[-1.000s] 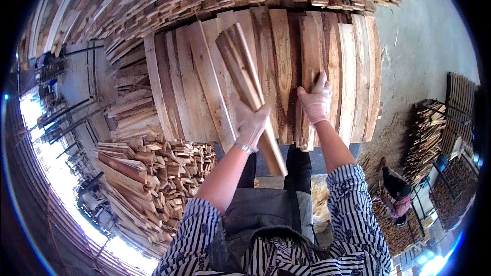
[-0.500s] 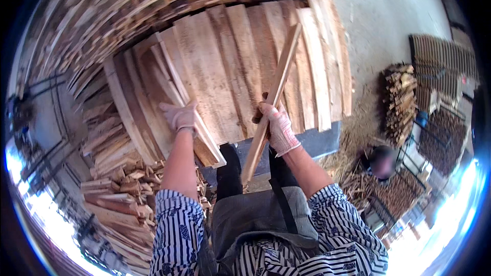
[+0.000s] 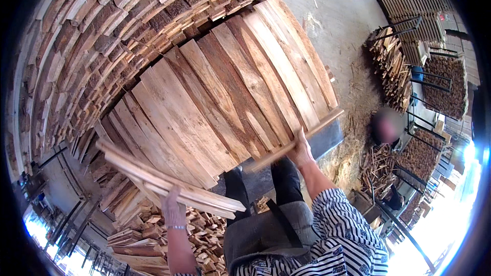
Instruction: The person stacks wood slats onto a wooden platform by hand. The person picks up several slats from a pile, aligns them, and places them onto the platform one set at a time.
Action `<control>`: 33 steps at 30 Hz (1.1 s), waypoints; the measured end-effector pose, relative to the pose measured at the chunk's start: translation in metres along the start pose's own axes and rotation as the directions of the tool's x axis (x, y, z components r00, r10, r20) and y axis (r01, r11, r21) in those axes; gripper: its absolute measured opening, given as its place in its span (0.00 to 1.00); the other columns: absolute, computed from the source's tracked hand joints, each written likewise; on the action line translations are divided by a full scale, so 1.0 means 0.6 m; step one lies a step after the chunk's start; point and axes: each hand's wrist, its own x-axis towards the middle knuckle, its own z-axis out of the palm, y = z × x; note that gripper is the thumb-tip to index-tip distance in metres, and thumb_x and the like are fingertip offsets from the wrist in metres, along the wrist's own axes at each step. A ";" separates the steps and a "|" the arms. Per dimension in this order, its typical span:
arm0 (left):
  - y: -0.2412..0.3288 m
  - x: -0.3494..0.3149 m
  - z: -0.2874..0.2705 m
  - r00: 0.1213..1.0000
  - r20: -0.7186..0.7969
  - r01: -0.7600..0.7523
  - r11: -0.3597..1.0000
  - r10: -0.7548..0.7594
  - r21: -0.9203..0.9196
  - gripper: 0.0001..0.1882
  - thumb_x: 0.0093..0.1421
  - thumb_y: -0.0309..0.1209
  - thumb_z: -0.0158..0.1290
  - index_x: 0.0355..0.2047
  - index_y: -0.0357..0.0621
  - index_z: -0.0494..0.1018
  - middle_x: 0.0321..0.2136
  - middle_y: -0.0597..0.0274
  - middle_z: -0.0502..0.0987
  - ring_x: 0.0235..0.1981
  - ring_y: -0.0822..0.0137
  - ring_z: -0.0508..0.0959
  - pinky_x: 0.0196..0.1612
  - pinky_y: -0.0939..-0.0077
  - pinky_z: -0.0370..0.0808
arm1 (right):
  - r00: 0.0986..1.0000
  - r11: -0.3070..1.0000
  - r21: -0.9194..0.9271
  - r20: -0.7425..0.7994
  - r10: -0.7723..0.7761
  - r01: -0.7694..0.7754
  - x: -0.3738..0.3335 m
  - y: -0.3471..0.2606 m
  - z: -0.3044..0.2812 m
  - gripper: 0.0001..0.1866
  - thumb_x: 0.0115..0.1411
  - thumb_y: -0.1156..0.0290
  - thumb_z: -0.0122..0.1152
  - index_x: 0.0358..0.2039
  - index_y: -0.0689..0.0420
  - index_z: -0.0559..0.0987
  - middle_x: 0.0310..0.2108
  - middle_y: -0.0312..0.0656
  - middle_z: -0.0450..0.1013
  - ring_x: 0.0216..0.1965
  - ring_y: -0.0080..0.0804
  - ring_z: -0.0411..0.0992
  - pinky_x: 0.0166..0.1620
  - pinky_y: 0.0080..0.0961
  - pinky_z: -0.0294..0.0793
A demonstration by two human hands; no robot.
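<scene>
At the lower left, my gloved left hand grips a few narrow wooden boards held together, slanting across the near left corner of a board stack. My gloved right hand is closed on a narrow wooden strip at the stack's near right edge; its thumb shows on top, and the fingers beneath are partly hidden. Between the hands lies the stack's top layer of rough sawn boards, set side by side, some with dark bark. Whether the strip rests on the stack I cannot tell.
A tall pile of sawn boards rises behind the stack. Short wood offcuts heap up below my left arm. To the right are bundled sticks, metal racks and a crouching person near loose sticks.
My left hand has lifted boards off the stack and swung them toward the near left. The strip in my right hand has turned from steep to nearly crosswise and moved right. The view has shifted.
</scene>
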 end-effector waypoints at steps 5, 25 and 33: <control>-0.057 -0.033 -0.041 1.000 -0.021 0.006 0.960 -0.012 -0.280 0.18 0.53 0.19 0.59 0.45 0.32 0.73 0.41 0.57 0.77 0.43 0.62 0.79 0.58 0.65 0.75 | 0.986 0.991 -0.115 -0.139 -0.086 0.070 0.054 0.026 0.019 0.35 0.66 0.43 0.55 0.62 0.55 0.63 0.56 0.49 0.69 0.56 0.46 0.70 0.60 0.47 0.71; -0.268 -0.157 -0.036 0.975 0.025 0.169 0.658 -0.222 -0.734 0.15 0.60 0.27 0.59 0.47 0.41 0.70 0.41 0.60 0.77 0.45 0.61 0.79 0.55 0.61 0.78 | 0.858 0.918 -0.390 -0.444 -0.257 0.073 -0.107 -0.057 0.002 0.34 0.59 0.29 0.53 0.40 0.51 0.68 0.24 0.38 0.64 0.27 0.34 0.65 0.33 0.38 0.71; -0.294 0.038 0.075 0.894 0.406 0.447 0.340 -0.188 -0.827 0.23 0.57 0.30 0.61 0.51 0.32 0.72 0.50 0.46 0.78 0.52 0.46 0.77 0.55 0.42 0.75 | 0.865 0.820 -0.568 -0.371 -0.337 0.075 -0.171 -0.355 0.065 0.32 0.60 0.41 0.60 0.53 0.51 0.67 0.28 0.39 0.68 0.23 0.33 0.68 0.25 0.35 0.72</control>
